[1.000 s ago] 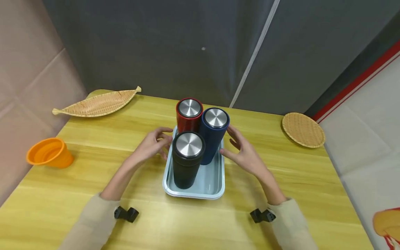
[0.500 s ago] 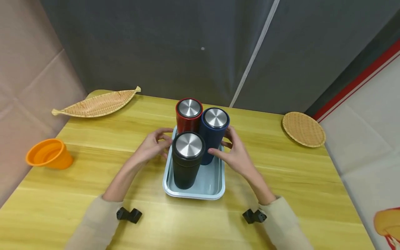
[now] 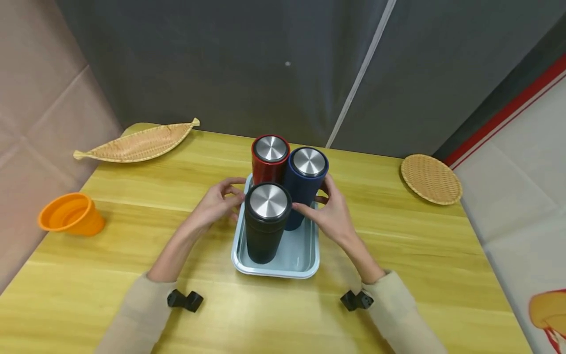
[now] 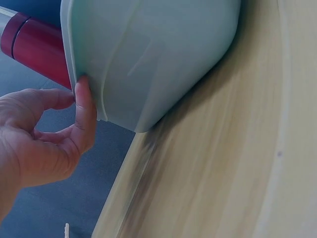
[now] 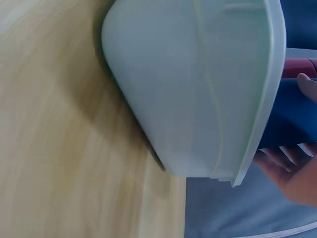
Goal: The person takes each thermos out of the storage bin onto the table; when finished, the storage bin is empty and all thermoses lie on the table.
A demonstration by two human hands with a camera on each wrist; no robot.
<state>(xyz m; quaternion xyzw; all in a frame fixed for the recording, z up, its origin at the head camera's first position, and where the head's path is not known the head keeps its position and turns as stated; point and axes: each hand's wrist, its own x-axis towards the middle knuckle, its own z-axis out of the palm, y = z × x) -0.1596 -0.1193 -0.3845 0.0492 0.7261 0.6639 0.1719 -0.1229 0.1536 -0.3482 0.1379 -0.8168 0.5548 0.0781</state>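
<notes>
Head view gives the full layout: pale blue tray point(image 3: 305, 258) at the table point(image 3: 132, 255) centre with three upright flasks, the red flask point(image 3: 268, 162) at the back, blue flask point(image 3: 306, 184) back right, black flask point(image 3: 265, 223) front left. Wrist views lose that and show only the tray's outer wall close up. Left wrist view shows the left hand point(image 4: 44, 139) with its thumb point(image 4: 85, 111) pressed on the tray's rim, other fingers loosely curled and closed on nothing; head view puts this left hand point(image 3: 216, 204) against the tray's left edge beside the black flask. Right hand point(image 3: 333, 211) wraps the blue flask, thumb across its front, fingers around the right side; right wrist view confirms fingertips point(image 5: 307, 84) on the blue body above the tray point(image 5: 198, 89) rim. The three flasks stand packed close, touching or nearly so. Front right of the tray floor is bare. Open table surface lies left, right and in front of the tray. Orange cup point(image 3: 70, 214) far left, boat-shaped wicker tray point(image 3: 137, 142) back left, round wicker mat point(image 3: 431, 179) back right, all well apart from the tray.
</notes>
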